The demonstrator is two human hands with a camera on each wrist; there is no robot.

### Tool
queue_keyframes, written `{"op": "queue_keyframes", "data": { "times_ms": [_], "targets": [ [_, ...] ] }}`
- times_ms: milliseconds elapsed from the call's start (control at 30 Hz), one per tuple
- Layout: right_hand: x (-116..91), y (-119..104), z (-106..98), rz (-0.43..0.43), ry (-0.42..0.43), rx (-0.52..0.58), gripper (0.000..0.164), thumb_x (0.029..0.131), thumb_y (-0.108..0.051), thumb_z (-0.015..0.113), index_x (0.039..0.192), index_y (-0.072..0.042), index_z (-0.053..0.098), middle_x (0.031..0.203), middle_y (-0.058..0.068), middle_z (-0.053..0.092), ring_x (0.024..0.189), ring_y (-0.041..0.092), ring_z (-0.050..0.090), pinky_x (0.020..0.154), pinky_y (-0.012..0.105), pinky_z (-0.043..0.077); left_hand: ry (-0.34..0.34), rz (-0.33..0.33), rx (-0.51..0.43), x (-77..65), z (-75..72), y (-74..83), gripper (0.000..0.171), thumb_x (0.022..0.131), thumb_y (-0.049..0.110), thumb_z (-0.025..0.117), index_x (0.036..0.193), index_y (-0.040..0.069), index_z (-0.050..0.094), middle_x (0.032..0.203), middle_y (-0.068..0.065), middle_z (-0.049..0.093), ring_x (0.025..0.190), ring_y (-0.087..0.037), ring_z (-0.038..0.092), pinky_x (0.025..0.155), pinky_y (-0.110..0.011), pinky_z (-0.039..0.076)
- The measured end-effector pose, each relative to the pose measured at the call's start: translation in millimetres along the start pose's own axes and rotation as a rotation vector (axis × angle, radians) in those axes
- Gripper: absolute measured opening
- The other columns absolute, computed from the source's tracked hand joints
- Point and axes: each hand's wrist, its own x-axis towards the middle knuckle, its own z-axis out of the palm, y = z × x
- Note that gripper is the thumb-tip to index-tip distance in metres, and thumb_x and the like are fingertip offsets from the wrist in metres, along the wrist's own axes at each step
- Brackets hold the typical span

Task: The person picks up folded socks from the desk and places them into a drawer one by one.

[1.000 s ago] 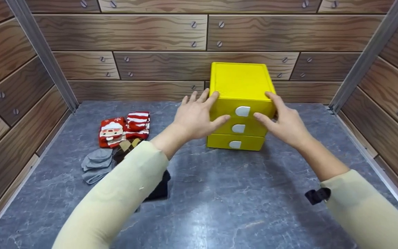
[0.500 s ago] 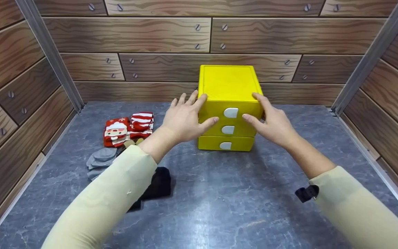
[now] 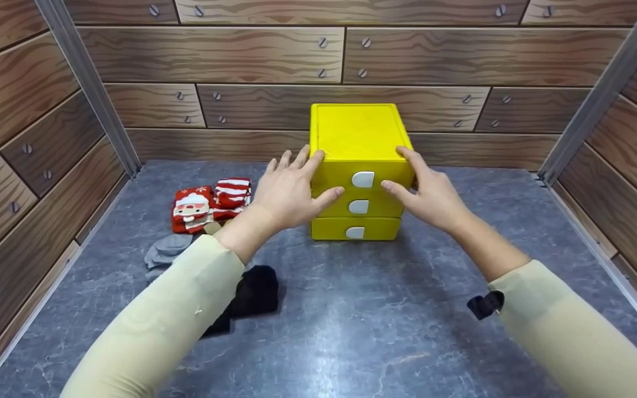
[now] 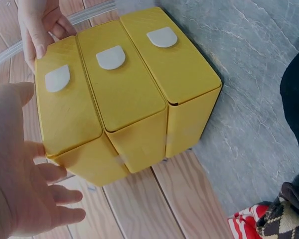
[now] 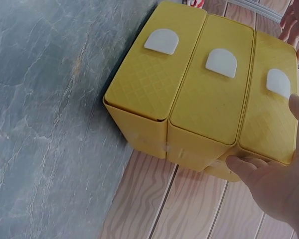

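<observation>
A yellow three-drawer cabinet (image 3: 354, 132) with white half-round tabs stands toward the back in the head view. My left hand (image 3: 288, 190) lies along its left side, fingers spread and straight, the index fingertip at the top front corner. On the opposite side, my right hand (image 3: 432, 196) rests with its index finger at the top right corner and its thumb in front of the drawers. All three drawers (image 5: 139, 69) are closed in the right wrist view. In the left wrist view, the fingers (image 4: 65, 194) extend past the cabinet's side.
Folded red Christmas socks (image 3: 191, 207) lie to the left, beside grey socks (image 3: 169, 249). Patterned argyle socks (image 4: 284, 219) are partly behind my left arm in the head view. Black socks (image 3: 257, 290) lie nearer to me. A wood-print wall (image 3: 269, 55) encloses the back.
The cabinet has slid left across the grey surface, with both hands moving along at its sides. The camera view has shifted slightly, and the socks stay in place.
</observation>
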Motion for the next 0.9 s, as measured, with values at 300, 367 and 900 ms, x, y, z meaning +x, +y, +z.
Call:
{"op": "queue_keyframes", "data": {
  "times_ms": [300, 367, 900],
  "targets": [
    [7, -1, -6, -0.017, 0.003, -0.005, 0.081, 0.104, -0.061, 0.058, 0.168, -0.018, 0.03, 0.156, 0.027, 0.05, 0.136, 0.04, 0.058, 0.11, 0.057, 0.049, 0.006, -0.011, 0.008, 3.1, 0.3, -0.5, 0.092, 0.102, 0.077, 0.04, 0.171, 0.019, 0.023, 0.176, -0.012, 0.018, 0.159, -0.043, 0.022, 0.128, -0.058, 0.016],
    [11, -1, -14, -0.017, 0.008, 0.012, 0.077, 0.105, -0.06, 0.057, 0.167, -0.019, 0.034, 0.157, 0.025, 0.049, 0.138, 0.042, 0.056, 0.111, 0.059, 0.047, 0.008, -0.01, 0.009, 3.7, 1.0, 0.4, 0.093, 0.102, 0.077, 0.04, 0.171, 0.018, 0.023, 0.176, -0.012, 0.018, 0.159, -0.042, 0.022, 0.128, -0.058, 0.015],
    [84, 19, -58, 0.093, -0.286, 0.25, 0.082, 0.106, -0.055, 0.058, 0.172, -0.029, 0.017, 0.166, 0.027, 0.035, 0.144, 0.04, 0.049, 0.11, 0.057, 0.048, 0.036, -0.016, 0.025, 4.7, 5.7, 0.9, 0.093, 0.101, 0.078, 0.04, 0.171, 0.018, 0.023, 0.176, -0.011, 0.018, 0.158, -0.043, 0.024, 0.128, -0.059, 0.019]
  ]
}}
